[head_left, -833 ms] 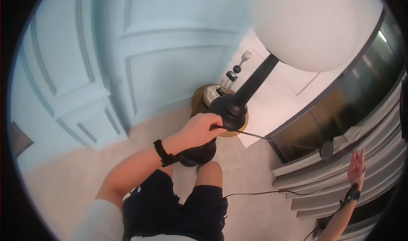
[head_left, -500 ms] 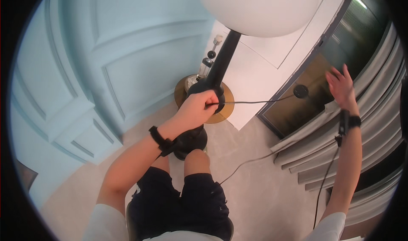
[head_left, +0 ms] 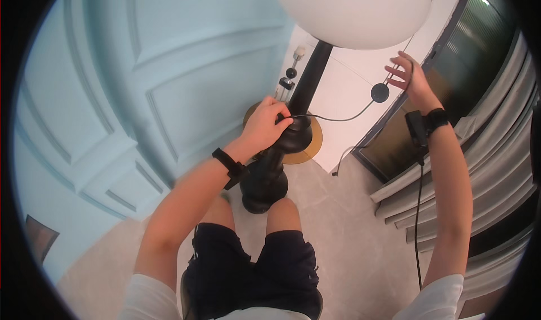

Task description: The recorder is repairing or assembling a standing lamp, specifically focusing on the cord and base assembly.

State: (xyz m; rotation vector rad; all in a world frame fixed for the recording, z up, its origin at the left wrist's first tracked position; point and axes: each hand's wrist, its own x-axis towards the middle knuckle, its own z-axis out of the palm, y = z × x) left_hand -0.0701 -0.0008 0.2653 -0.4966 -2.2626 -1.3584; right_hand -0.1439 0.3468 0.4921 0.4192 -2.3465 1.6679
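A lamp with a round white shade [head_left: 355, 12] and a black turned column [head_left: 311, 83] leans in front of me. My left hand [head_left: 267, 121] is closed in a pinch on its thin black power cord [head_left: 344, 120], beside the column. From there the cord sags rightward to a round black inline switch [head_left: 380, 93]. My right hand [head_left: 414, 80] is up beside the switch, fingers stretched and apart, with the cord running behind the fingers and over the hand. A loose end of dark cord [head_left: 342, 161] hangs lower, near the white panel's corner.
Behind the column stand a round gold-coloured tabletop [head_left: 315, 148] and a clear-and-black ornament [head_left: 287, 83]. Light blue panelled wall [head_left: 214, 94] is on the left. Grey curtains [head_left: 484, 179] and a dark-framed ribbed glass door [head_left: 479, 43] are on the right. My knees are close to the lamp's black base [head_left: 262, 187].
My right hand has moved left and up toward the lamp, and the switch has shifted left and up with the cord slackening. My left hand has moved slightly up and right, still pinching the cord.
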